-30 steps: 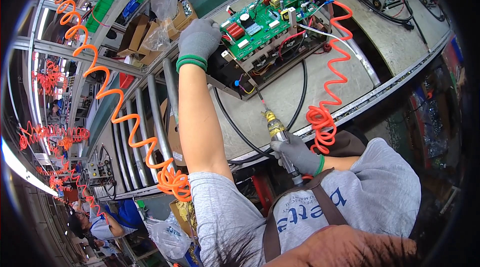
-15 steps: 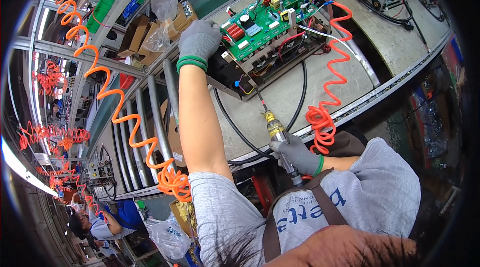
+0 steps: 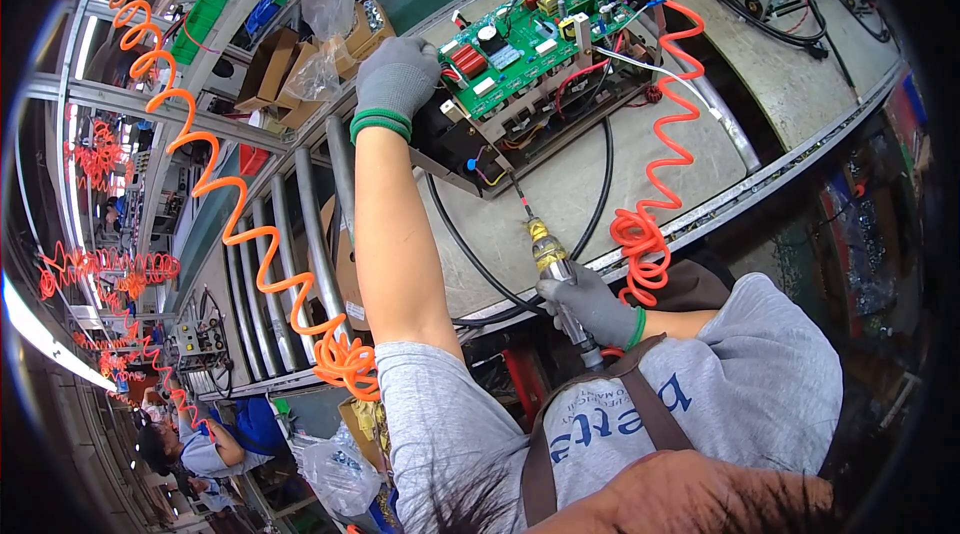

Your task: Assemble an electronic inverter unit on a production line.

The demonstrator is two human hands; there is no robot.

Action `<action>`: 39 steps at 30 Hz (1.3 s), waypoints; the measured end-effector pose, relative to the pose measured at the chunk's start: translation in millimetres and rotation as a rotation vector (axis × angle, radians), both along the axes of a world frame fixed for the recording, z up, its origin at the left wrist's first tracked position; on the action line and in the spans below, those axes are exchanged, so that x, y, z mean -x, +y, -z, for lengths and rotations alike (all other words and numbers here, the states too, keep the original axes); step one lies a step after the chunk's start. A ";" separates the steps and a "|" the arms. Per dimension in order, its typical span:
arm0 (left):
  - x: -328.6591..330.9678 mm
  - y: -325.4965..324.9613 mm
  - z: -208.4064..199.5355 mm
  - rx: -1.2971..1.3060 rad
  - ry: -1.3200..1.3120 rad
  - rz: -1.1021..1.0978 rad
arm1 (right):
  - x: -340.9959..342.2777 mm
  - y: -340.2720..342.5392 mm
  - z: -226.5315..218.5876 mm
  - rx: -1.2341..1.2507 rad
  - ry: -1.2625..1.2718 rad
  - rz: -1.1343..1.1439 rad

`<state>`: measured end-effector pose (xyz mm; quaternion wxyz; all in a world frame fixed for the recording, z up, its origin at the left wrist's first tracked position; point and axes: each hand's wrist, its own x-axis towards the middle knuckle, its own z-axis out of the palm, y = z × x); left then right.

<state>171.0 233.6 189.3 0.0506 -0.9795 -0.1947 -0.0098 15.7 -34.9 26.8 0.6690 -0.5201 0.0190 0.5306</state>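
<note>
Right grip (image 3: 592, 306) clasps the driver (image 3: 548, 249), its bit (image 3: 523, 199) reaching the circuit unit (image 3: 532, 72) beyond

At eleven o'clock, the left hand (image 3: 398, 84) hides its own fingertips from me, so I can't tell how they meet the chassis (image 3: 560, 144). Just off centre toward one, the driver bit's (image 3: 524, 201) tip is too small for me to judge contact. At four, the right hand (image 3: 590, 306) covers part of the driver (image 3: 550, 252). The top edge cuts an orange hose (image 3: 641, 244) at one; the co-worker's (image 3: 215, 449) handwork at eight is too small.
</note>
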 end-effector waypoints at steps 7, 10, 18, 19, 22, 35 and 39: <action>-0.2 -1.1 -1.9 0.012 0.019 -0.018 | -0.3 -0.4 -0.2 -0.001 0.003 0.003; 0.1 -1.4 -1.7 0.011 0.017 -0.015 | -1.0 0.4 0.8 0.016 0.009 -0.005; 0.6 -2.7 -2.3 0.013 -0.001 -0.017 | -0.7 0.6 -0.1 0.005 -0.007 -0.004; 0.5 -1.9 -2.1 0.012 -0.001 -0.017 | -0.4 0.6 0.1 0.001 -0.010 0.001; 0.4 -0.1 -1.3 0.028 -0.004 -0.005 | -0.4 0.6 2.1 -0.003 -0.002 0.001; 1.1 -1.9 -3.0 0.023 0.015 -0.012 | -0.8 1.6 -2.0 0.003 -0.010 -0.012; 0.1 -1.4 -2.3 0.019 0.018 -0.018 | -1.2 2.0 -0.2 0.013 -0.021 -0.011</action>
